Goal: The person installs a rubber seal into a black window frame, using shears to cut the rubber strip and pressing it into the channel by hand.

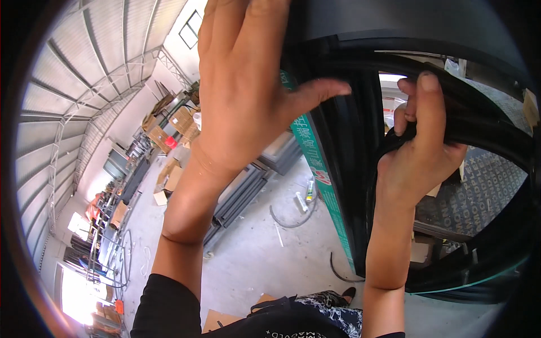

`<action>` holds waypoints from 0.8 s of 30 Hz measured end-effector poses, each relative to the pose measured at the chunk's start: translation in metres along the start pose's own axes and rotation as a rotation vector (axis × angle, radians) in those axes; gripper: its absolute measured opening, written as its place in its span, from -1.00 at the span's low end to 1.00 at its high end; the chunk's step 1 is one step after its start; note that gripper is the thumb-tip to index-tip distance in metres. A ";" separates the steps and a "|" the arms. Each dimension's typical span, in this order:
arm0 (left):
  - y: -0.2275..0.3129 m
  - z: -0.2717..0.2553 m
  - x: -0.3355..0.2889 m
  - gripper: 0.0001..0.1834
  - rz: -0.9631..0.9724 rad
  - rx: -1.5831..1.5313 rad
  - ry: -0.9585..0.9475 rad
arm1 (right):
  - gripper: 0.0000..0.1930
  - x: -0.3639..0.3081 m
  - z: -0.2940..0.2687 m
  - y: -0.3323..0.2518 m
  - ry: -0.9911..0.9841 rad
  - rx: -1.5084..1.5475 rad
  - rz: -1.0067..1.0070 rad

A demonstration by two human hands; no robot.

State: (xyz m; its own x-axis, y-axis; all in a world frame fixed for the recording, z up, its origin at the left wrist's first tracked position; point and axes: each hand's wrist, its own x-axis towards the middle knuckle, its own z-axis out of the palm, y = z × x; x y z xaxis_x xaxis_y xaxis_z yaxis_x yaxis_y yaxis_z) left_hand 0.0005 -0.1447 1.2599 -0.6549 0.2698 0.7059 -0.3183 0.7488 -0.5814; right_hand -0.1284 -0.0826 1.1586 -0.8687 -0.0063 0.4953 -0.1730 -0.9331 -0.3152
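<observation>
A dark frame profile (pixel 355 186) with printed teal film (pixel 329 208) along its edge stands in front of me. My left hand (pixel 242 84) is raised at its upper left, fingers stretched upward and thumb spread toward the frame. Its fingertips run out of the picture, so any contact up there is hidden. Inside the frame's opening, my right hand (pixel 420 146) is closed around a black rubber strip (pixel 484 132), with the index finger pointing up. The strip loops past the wrist and curves away to the right.
Grey profiles (pixel 242 191) are stacked on the floor behind the frame. A tube (pixel 310 190) and cut strip pieces lie near them. Cardboard boxes (pixel 183 119) and a rack (pixel 110 225) line the left side. A printed board (pixel 479 186) shows through the opening.
</observation>
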 end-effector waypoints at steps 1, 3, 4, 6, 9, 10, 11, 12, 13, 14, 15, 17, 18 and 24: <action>-0.009 0.003 0.012 0.18 0.066 0.111 0.025 | -0.87 0.000 0.000 0.003 0.012 -0.005 -0.025; -0.008 0.001 0.018 0.13 0.123 0.197 0.003 | -0.90 0.001 -0.001 0.007 0.005 0.027 -0.069; -0.010 -0.001 0.021 0.10 0.152 0.239 -0.006 | -0.91 0.004 -0.001 0.010 -0.015 0.014 -0.107; -0.002 -0.004 0.018 0.03 0.152 0.174 -0.039 | -0.92 0.009 -0.001 0.014 -0.055 -0.009 -0.183; 0.000 -0.005 0.016 -0.03 0.157 0.079 -0.020 | -0.91 0.013 0.003 0.023 -0.086 -0.005 -0.250; -0.001 -0.004 0.016 -0.04 0.158 0.053 -0.009 | -0.91 0.015 0.004 0.026 -0.099 -0.014 -0.245; -0.002 -0.002 0.016 -0.04 0.125 0.013 -0.002 | -0.91 0.015 0.006 0.029 -0.074 -0.013 -0.256; -0.003 -0.001 0.016 -0.05 0.108 -0.007 0.002 | -0.91 0.015 0.006 0.030 -0.062 -0.013 -0.262; -0.004 0.000 0.016 -0.05 0.092 -0.028 0.007 | -0.92 0.015 0.007 0.031 -0.049 -0.013 -0.268; -0.004 0.001 0.015 -0.06 0.081 -0.033 0.014 | -0.91 0.015 0.006 0.031 -0.063 -0.019 -0.263; -0.007 0.002 0.016 -0.06 0.073 -0.035 0.018 | -0.91 0.015 0.006 0.030 -0.072 -0.022 -0.260; -0.014 0.004 0.023 -0.08 0.137 0.068 0.040 | -0.91 0.014 0.006 0.028 -0.079 -0.012 -0.209; -0.012 0.003 0.022 -0.08 0.172 0.122 0.050 | -0.91 0.013 0.006 0.026 -0.061 0.003 -0.164; -0.005 0.005 0.017 -0.08 0.145 -0.004 0.058 | -0.90 0.010 0.011 0.020 -0.040 0.054 -0.119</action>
State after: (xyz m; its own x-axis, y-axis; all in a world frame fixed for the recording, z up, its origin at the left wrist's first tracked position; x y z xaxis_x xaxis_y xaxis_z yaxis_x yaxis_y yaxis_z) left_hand -0.0126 -0.1468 1.2726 -0.6529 0.4097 0.6371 -0.2202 0.7021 -0.6772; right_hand -0.1358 -0.1053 1.1665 -0.8245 0.0920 0.5584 -0.2471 -0.9462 -0.2089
